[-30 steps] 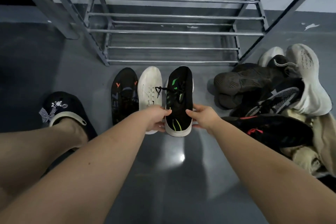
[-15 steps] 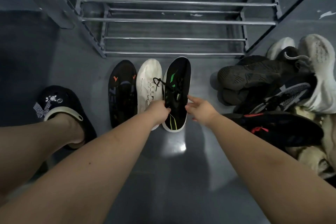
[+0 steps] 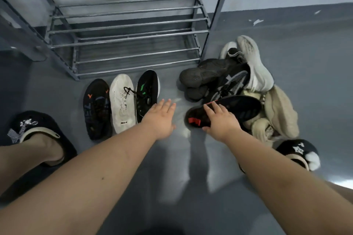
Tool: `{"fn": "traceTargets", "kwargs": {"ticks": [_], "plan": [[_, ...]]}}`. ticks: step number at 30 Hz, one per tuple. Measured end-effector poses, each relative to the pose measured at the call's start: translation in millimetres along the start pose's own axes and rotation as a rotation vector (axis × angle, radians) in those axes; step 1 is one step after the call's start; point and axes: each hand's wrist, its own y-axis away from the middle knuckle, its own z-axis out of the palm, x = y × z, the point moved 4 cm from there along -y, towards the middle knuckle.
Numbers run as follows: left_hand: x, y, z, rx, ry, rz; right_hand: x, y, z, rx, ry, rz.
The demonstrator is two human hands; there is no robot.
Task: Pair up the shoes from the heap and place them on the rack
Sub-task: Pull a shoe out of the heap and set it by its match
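Three single shoes stand in a row on the floor before the rack: a black shoe with orange marks (image 3: 96, 108), a white shoe (image 3: 122, 105) and a black shoe with green marks (image 3: 148, 93). My left hand (image 3: 160, 118) hovers open beside the green-marked shoe, holding nothing. My right hand (image 3: 219, 120) lies with spread fingers on a black shoe with a red tab (image 3: 238, 108) at the front of the heap (image 3: 238, 82). The grey metal rack (image 3: 124, 25) has nothing on the shelves in view.
The heap holds dark grey, black-and-white, white and beige shoes, right of the rack against the wall. My feet in black slippers sit at the left (image 3: 38, 135) and right (image 3: 298, 152). Bare grey floor lies between my arms.
Both hands let go of the green-marked black shoe, which now rests on the floor. My right hand moved right onto the red-tabbed black shoe. My view shifted right.
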Motion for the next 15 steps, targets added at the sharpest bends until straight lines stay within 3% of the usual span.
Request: {"fn": "traceTargets", "kwargs": {"ticks": [9, 15], "plan": [[97.8, -2.5, -23.6, 0.008, -0.07, 0.169, 106.6, 57.6, 25.2, 0.051, -0.153, 0.322], [121.3, -15.0, -21.3, -0.031, -0.092, 0.176, 132.1, 53.7, 31.3, 0.113, -0.278, 0.353]]}}
